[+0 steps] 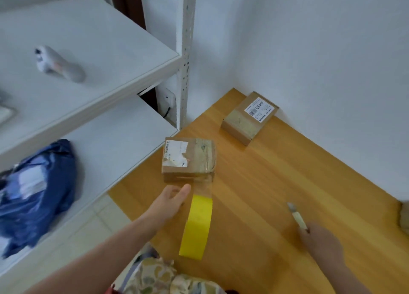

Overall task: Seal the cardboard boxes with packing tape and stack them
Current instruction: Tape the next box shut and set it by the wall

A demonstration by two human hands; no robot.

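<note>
A person seals a cardboard box (188,158) on a wooden table (287,172), with clear tape (203,186) stretched from its near edge to a yellow tape roll (197,225). The left hand (170,202) lies against the roll; its grip cannot be made out. The right hand (321,242) pinches a cutter (298,218), likely to sever the strip next. A second box (250,118) sits in the far corner, unstacked.

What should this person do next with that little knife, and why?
Probably bring the knife in the right hand across to cut the clear strip: it runs from the near box to the yellow tape roll the left hand holds.
</note>
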